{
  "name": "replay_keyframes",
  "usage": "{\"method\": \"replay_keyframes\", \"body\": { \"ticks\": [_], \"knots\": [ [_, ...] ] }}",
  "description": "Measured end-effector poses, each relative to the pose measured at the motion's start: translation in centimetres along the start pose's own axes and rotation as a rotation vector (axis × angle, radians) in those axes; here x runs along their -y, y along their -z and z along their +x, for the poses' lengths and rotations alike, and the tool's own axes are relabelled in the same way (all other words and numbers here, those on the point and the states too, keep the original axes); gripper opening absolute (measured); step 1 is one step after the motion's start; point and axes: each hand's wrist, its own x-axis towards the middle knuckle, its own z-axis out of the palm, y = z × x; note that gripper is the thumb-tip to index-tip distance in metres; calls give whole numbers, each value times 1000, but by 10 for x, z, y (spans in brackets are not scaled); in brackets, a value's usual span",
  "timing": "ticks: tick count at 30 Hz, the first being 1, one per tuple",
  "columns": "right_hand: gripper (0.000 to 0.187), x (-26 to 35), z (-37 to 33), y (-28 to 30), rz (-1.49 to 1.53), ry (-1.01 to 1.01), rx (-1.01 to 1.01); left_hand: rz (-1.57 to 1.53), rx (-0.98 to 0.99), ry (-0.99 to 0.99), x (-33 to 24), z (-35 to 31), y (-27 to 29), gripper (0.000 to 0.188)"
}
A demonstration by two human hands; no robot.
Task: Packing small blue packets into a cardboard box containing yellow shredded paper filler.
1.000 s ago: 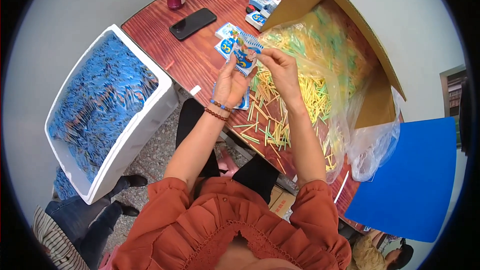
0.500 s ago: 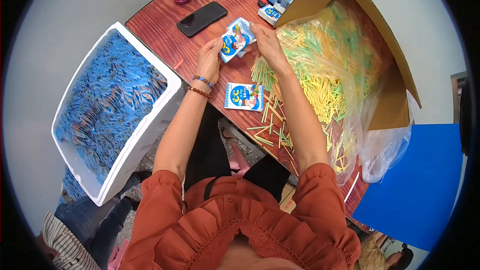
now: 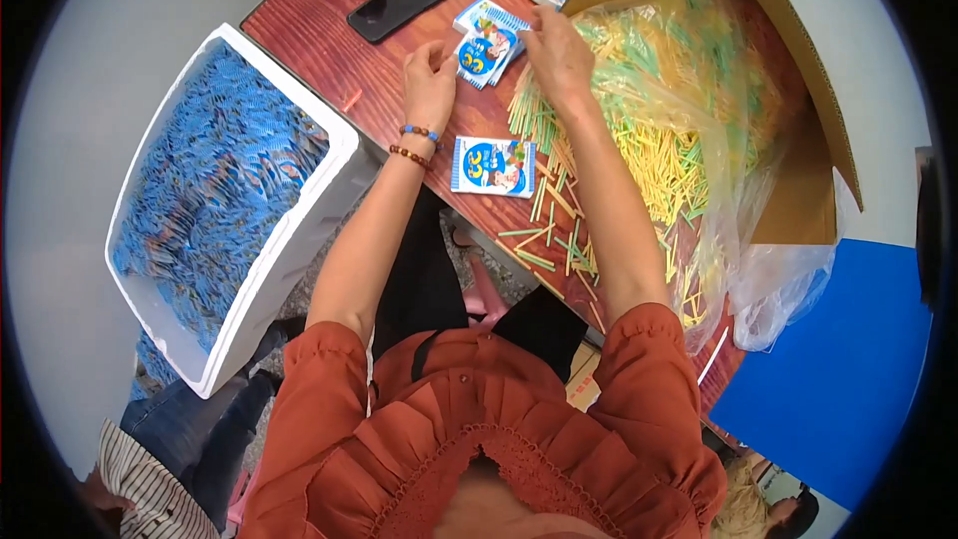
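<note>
Crate (image 3: 329, 195) of white foam sits well left of the left hand, packed with blue packets, off the table edge.

Left hand (image 3: 431, 75), beaded bracelets at the wrist, pinches the left edge of a small blue-and-white sachet (image 3: 477, 52). Right hand (image 3: 557, 50) pinches the sachet's right side, fingers curled over it. Both hands are grasping it, held just above the red-brown table (image 3: 319, 50), between the two hands.

Handling judgement: the sachet looks light, thin, flexible film, probably a bit slick. Edge pinches at opposite sides suit it; squeezing the middle would likely crumple it.

A second sachet (image 3: 493, 166) lies flat on the table, just below and between the wrists, untouched. A black phone (image 3: 401, 4) lies beyond the left hand.

Right of the right hand: loose green and yellow sticks (image 3: 639, 140) spill from clear plastic (image 3: 778, 269) inside an open cardboard box (image 3: 798, 120). Some sticks lie under the right forearm.

Versus half a second ago: hands and held sachet are in much the same spot, the flat sachet unmoved. A second ago the flat sachet was not laid out apart below the wrists; the hands worked lower, nearer the body.
</note>
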Motion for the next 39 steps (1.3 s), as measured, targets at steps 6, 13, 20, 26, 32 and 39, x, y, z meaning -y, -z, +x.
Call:
{"method": "replay_keyframes", "body": {
  "ticks": [6,13,20,26,32,39],
  "knots": [
    [34,3,-93,48,231,-27,399,41,14,-47,7,0,4,30],
    [29,1,-113,43,326,-78,425,18,-5,-109,8,-10,21,29],
    [18,-17,-126,50,552,-94,224,-319,283,2,-55,-71,36,22],
    [10,-25,-128,77,1164,-238,405,-402,540,160,-82,-105,22,12],
    [12,-26,-159,93,1280,-431,346,-626,543,359,-83,-134,12,12],
    [12,-18,-177,100,1151,-426,224,-722,407,348,-68,-155,1,16]
  ]
}}
